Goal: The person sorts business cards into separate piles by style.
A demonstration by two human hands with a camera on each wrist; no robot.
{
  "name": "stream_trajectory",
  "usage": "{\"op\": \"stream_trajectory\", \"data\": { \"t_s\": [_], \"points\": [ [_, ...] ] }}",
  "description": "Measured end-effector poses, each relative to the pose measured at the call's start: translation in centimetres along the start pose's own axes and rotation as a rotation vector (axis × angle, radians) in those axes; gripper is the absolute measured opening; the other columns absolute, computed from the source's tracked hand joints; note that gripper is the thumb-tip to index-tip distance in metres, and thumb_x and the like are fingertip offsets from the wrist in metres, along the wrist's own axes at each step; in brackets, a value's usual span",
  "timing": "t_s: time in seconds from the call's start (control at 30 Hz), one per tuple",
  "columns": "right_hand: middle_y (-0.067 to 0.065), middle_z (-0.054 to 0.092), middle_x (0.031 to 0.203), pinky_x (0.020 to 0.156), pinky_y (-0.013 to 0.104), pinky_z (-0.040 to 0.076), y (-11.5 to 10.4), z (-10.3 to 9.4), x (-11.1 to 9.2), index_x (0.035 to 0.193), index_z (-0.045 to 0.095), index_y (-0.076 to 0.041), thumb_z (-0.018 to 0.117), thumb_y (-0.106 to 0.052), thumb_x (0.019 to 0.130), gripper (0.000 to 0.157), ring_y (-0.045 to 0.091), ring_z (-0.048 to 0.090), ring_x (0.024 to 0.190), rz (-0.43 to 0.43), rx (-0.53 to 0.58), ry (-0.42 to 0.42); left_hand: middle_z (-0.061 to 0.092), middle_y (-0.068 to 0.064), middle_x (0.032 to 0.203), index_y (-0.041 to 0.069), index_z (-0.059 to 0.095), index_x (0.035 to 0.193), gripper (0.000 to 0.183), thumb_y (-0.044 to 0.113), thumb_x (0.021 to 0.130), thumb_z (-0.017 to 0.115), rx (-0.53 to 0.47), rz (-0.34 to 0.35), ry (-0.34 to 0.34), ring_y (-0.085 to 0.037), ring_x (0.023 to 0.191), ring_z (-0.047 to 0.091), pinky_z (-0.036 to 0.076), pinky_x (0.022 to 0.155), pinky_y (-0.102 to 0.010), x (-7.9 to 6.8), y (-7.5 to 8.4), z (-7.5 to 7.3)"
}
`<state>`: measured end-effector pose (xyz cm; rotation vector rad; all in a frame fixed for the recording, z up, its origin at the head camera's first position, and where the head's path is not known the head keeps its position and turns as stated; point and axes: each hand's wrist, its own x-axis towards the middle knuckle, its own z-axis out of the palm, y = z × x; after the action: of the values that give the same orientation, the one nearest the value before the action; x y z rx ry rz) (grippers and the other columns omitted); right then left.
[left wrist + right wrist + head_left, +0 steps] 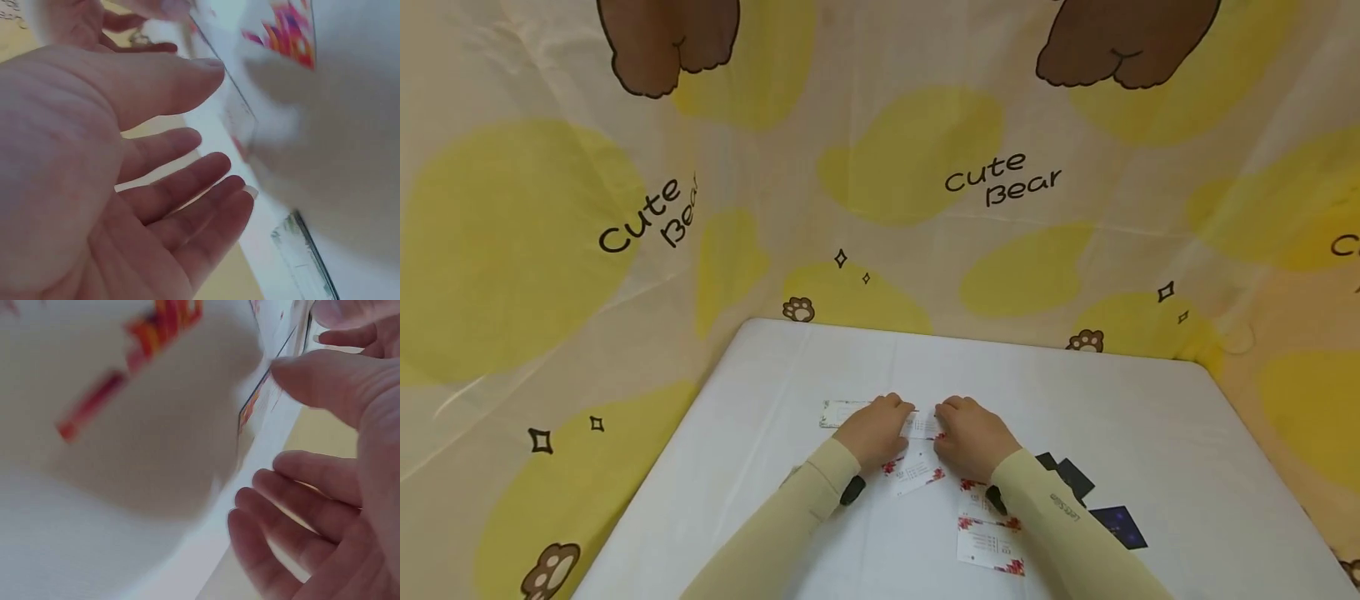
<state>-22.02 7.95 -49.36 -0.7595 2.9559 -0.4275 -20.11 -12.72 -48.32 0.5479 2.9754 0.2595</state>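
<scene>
Between my two hands lies a white card (922, 426) with small printed lines and red corners, flat on the table. My left hand (877, 429) is at its left side, with thumb and loosely bent fingers spread apart in the left wrist view. On the opposite side, my right hand (973, 433) rests with its thumb tip (289, 375) right at a card's edge and its other fingers relaxed. Just below, a tilted white card (917, 471) shows red flowers at its corners. A green-bordered card (838, 412) lies partly behind the left hand.
Two more red-flowered cards, an upper one (976, 502) and a lower one (989, 547), lie by the right forearm. Beyond that sleeve are several dark cards (1077, 478) and a dark blue card (1117, 526). The white table (1037, 375) meets a bear-printed cloth (895, 250).
</scene>
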Motion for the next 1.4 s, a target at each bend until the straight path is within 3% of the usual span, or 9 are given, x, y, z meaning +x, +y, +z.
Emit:
{"op": "stream_trajectory", "data": {
  "t_s": [0.13,0.27,0.4,0.53,0.8,1.0,1.17,1.4],
  "points": [
    [0.005,0.069,0.143,0.109,0.045,0.057,-0.7,0.0,-1.5,0.141,0.07,-0.01,0.084,-0.036,0.094,0.056,0.025,0.065,0.132,-0.097,0.015,0.003,0.068,-0.009,0.118,0.003,0.068,0.135,0.054,0.033,0.093,0.084,-0.039,-0.009,0.005,-0.02,0.102,0.066,0.06,0.092,-0.035,-2.6,0.9,-0.2],
    [0.0,0.071,0.138,0.108,0.041,0.057,-1.8,0.0,-2.8,0.138,0.072,-0.015,0.085,-0.037,0.092,0.053,0.02,0.064,0.129,-0.204,0.001,-0.018,0.06,-0.005,0.098,0.004,0.07,0.108,0.048,0.033,0.078,0.092,-0.095,-0.062,-0.017,-0.018,0.085,0.053,0.052,0.074,-0.032,-4.7,2.0,-0.2],
    [-0.003,0.072,0.133,0.106,0.041,0.057,-2.1,0.7,-3.4,0.133,0.073,-0.017,0.084,-0.034,0.091,0.047,0.018,0.064,0.124,-0.238,-0.011,-0.03,0.056,-0.004,0.089,0.008,0.067,0.092,0.039,0.026,0.073,0.095,-0.113,-0.111,-0.018,-0.019,0.08,0.049,0.046,0.069,-0.031,-5.1,2.5,0.2],
    [-0.002,0.073,0.134,0.107,0.041,0.057,-1.9,1.3,-3.7,0.135,0.073,-0.015,0.084,-0.032,0.091,0.048,0.019,0.065,0.126,-0.24,-0.03,-0.042,0.057,-0.004,0.084,0.008,0.065,0.086,0.034,0.021,0.074,0.095,-0.128,-0.137,-0.019,-0.019,0.076,0.05,0.045,0.068,-0.031,-5.2,2.8,0.3],
    [0.0,0.072,0.136,0.11,0.04,0.056,-1.6,1.4,-3.8,0.136,0.073,-0.013,0.085,-0.035,0.091,0.052,0.02,0.064,0.13,-0.257,-0.059,-0.037,0.053,-0.007,0.096,0.007,0.062,0.094,0.045,0.023,0.069,0.095,-0.127,-0.157,-0.035,-0.021,0.083,0.048,0.047,0.07,-0.032,-5.4,3.1,0.4],
    [0.002,0.07,0.137,0.108,0.04,0.057,-1.5,1.0,-3.8,0.139,0.071,-0.012,0.086,-0.039,0.09,0.057,0.02,0.064,0.127,-0.247,-0.087,-0.039,0.053,-0.006,0.099,0.006,0.07,0.097,0.039,0.02,0.07,0.094,-0.112,-0.096,-0.009,-0.019,0.084,0.048,0.048,0.071,-0.03,-5.1,2.8,0.3],
    [0.0,0.069,0.126,0.1,0.037,0.059,-1.5,0.8,-3.5,0.137,0.072,-0.012,0.084,-0.039,0.092,0.054,0.017,0.062,0.116,-0.233,-0.117,-0.014,0.06,-0.002,0.099,0.004,0.074,0.112,0.044,0.017,0.073,0.091,-0.083,-0.042,0.0,-0.014,0.082,0.051,0.051,0.076,-0.028,-4.8,2.3,0.0],
    [0.0,0.069,0.122,0.096,0.037,0.059,-1.5,0.7,-3.7,0.134,0.074,-0.012,0.085,-0.043,0.09,0.055,0.015,0.061,0.11,-0.192,-0.11,-0.011,0.063,-0.002,0.101,0.002,0.073,0.118,0.048,0.016,0.075,0.092,-0.059,-0.022,0.006,-0.013,0.083,0.052,0.052,0.077,-0.028,-4.8,2.2,-0.1]
  ]
}}
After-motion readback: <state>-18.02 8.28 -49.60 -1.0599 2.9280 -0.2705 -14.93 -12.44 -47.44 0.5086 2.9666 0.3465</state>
